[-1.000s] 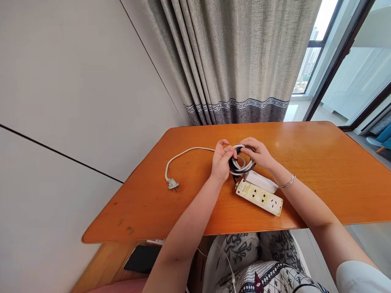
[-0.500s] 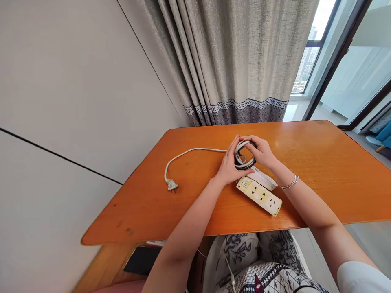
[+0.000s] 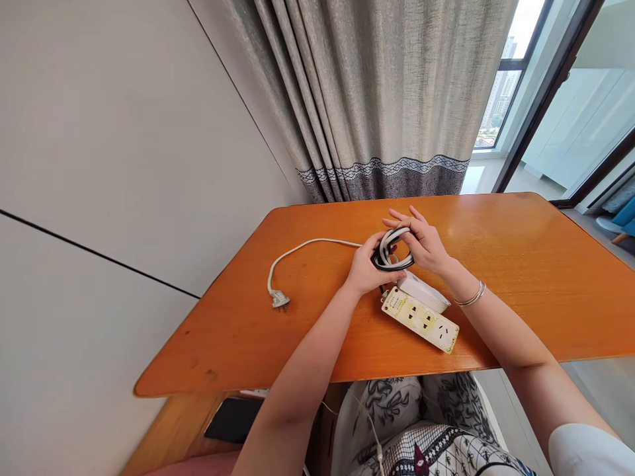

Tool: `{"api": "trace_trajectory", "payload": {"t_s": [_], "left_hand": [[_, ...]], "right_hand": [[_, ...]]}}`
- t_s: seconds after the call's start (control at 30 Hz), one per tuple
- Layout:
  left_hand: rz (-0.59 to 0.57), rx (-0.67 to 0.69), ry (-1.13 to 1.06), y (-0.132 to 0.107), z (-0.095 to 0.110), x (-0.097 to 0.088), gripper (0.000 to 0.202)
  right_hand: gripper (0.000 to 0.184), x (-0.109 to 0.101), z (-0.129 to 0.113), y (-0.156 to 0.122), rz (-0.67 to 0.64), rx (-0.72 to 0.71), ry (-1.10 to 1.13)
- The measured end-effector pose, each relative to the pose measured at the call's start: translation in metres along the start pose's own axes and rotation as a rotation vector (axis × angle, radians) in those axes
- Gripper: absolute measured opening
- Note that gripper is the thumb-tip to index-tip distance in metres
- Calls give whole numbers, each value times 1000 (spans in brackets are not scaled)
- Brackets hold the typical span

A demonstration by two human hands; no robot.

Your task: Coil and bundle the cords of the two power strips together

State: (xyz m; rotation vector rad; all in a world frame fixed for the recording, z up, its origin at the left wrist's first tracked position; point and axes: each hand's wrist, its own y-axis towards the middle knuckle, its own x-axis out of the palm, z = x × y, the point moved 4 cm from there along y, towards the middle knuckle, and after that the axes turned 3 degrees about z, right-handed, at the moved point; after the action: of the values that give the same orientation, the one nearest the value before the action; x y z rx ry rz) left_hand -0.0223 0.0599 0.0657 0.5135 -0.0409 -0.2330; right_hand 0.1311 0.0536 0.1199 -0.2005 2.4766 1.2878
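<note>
A coil of white and black power cable (image 3: 389, 266) is held up between my two hands over the table. My left hand (image 3: 364, 271) grips its left side, thumb along the lower edge. On the right side, my right hand (image 3: 429, 248) holds the coil between thumb and fingers, some fingertips stretched out above it. Below the hands lies a worn white power strip (image 3: 421, 320), tilted down to the right. Another white strip-like block (image 3: 424, 292) rests against its far side, partly hidden. From the coil, a white cable runs left to a plug (image 3: 280, 300) on the tabletop.
The orange wooden table (image 3: 526, 277) has its near edge at my lap. A pale wall (image 3: 99, 165) stands along the left, and a grey curtain (image 3: 397, 99) hangs behind. Below the table at left, a dark flat object (image 3: 231, 420) lies on a wooden surface.
My left hand has shifted slightly left and down with the coil, which now tilts more. The right hand's fingers have lifted and spread. The power strip has barely moved.
</note>
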Motion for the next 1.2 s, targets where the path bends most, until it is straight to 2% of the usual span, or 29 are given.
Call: {"api": "trace_trajectory", "payload": {"t_s": [0.1,0.23,0.43,0.63,0.8,0.97,1.1,1.2], "left_hand": [[2,-69,-179,4,-3,1,82],[16,-180,-358,5,-9,4,77],[42,-234,-474,-4,-12,15,72],[42,-232,-476,-7,-10,16,82],[61,-211,-440,-5,-8,11,77],[112,-216,-425,-7,-13,7,76],[26,-233,-381,-10,-22,12,81],[12,-159,-307,-5,-27,11,71]], "right_hand": [[26,2,-5,-1,15,-5,-5],[32,7,-9,-6,105,21,12],[33,7,-9,-9,238,51,92],[39,0,-13,-4,227,57,56],[36,2,-17,-3,240,29,76],[41,7,-17,-5,246,118,142],[39,0,-14,-3,352,172,215],[34,-16,-11,0,481,154,198]]}}
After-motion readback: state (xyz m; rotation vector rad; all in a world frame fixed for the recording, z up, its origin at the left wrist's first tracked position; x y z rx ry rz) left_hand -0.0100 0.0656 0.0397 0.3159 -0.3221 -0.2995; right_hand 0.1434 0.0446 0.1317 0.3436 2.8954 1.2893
